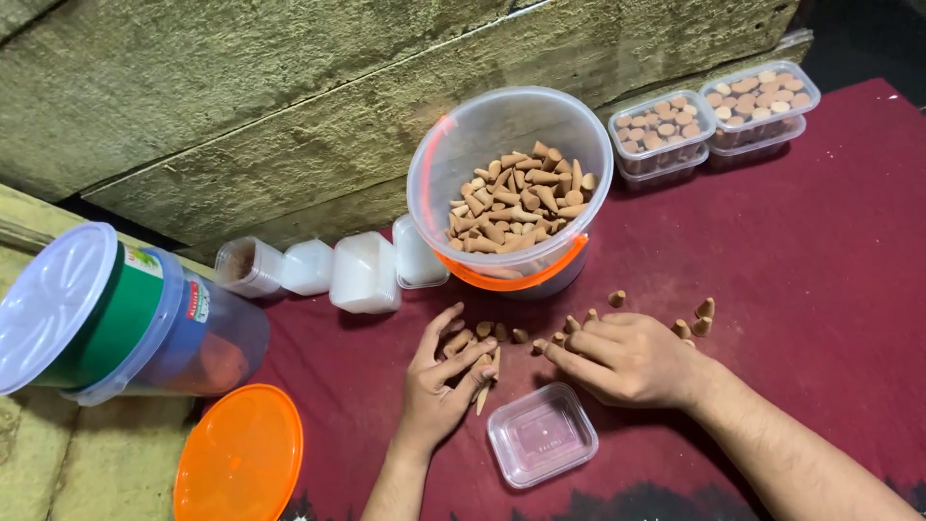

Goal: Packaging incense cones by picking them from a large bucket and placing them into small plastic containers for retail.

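On a maroon cloth [820, 280] by a rough wall [241, 116], left hand [439, 381] loosely open on cones [477, 338], right hand [627, 362] half-curled, gripping nothing

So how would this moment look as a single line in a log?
left hand: on loose cones | right hand: gathering cones on red cloth | empty clear box between hands | tub of cones behind

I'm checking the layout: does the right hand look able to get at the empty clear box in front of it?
Probably yes. The right hand lies beside the empty clear box, which sits open on the cloth with nothing between them; the left hand is off to the side.
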